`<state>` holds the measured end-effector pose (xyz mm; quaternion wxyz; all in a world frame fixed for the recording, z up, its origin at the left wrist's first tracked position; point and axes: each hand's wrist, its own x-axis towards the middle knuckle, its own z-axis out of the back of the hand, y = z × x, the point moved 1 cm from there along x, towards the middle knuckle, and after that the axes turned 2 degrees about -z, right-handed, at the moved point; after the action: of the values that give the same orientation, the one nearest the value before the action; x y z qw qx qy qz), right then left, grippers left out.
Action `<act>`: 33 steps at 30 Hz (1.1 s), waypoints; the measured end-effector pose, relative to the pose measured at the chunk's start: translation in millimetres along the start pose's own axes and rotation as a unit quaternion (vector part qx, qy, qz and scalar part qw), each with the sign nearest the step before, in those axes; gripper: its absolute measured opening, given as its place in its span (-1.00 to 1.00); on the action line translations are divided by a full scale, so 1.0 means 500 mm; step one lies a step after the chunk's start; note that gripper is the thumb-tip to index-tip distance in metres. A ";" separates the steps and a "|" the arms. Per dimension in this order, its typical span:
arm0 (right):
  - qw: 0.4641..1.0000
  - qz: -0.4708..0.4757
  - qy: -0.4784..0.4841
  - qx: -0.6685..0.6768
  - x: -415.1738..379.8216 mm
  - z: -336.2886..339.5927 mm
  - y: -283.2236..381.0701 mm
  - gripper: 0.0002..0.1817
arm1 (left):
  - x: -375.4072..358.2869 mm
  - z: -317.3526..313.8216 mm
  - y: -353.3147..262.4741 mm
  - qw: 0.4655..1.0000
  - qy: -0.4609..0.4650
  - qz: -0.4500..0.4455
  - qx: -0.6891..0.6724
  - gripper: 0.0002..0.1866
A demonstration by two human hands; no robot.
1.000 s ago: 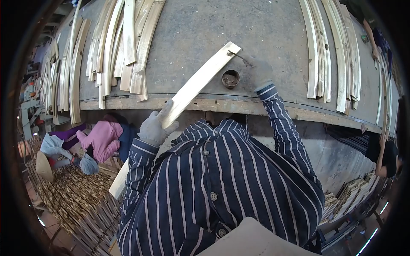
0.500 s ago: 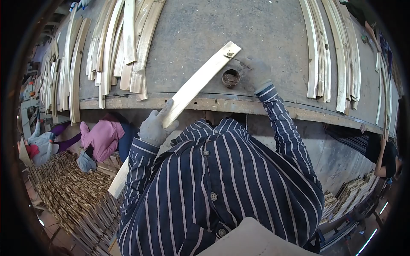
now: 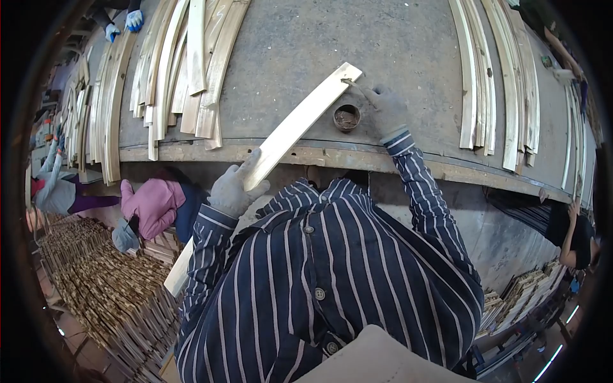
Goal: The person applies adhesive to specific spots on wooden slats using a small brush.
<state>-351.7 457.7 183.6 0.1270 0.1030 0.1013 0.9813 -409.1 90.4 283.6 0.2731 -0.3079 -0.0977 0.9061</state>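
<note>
A long pale wooden strip [image 3: 300, 121] slants over the table's front edge, its far end on the tabletop. My left hand [image 3: 235, 189], in a grey glove, grips its near part, and the strip's lower end passes behind my left forearm. My right hand [image 3: 385, 110], gloved too, is closed on a thin tool whose tip touches a dark spot near the strip's far end. Just left of my right hand, a small round tin [image 3: 346, 119] with dark brown contents stands on the table.
Wooden strips [image 3: 220, 70] lie in rows on the table [image 3: 287, 38] at left, with more strips [image 3: 472, 83] at right. Gloved hands of another person [image 3: 134, 20] are at the upper left. A person in pink [image 3: 156, 204] bends at the lower left, near stacked wood [image 3: 96, 274].
The tool tip has shifted slightly on the dark spot, which looks smaller. Another person's gloved hands have come further into view at the upper left. The people at the left have moved slightly.
</note>
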 end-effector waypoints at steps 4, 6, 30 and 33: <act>0.997 0.009 -0.017 -0.070 0.003 0.010 -0.004 -0.65 | -0.001 -0.006 0.006 1.000 -0.010 -0.006 0.005 -0.16; 0.998 -0.047 -0.003 -0.046 0.014 0.013 -0.003 -0.68 | -0.003 -0.002 -0.004 1.000 -0.002 0.009 0.018 -0.19; 0.998 -0.046 0.031 0.024 0.019 0.007 0.015 -0.81 | -0.005 -0.003 -0.004 1.000 -0.007 0.009 0.027 -0.22; 0.999 -0.002 0.042 0.017 0.013 0.020 0.029 -0.78 | -0.004 0.000 -0.008 0.999 -0.003 0.019 0.031 -0.22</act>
<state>-359.1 447.3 197.6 0.1231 0.0635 0.1235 0.9826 -406.1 92.9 286.1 0.2649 -0.2984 -0.0639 0.9147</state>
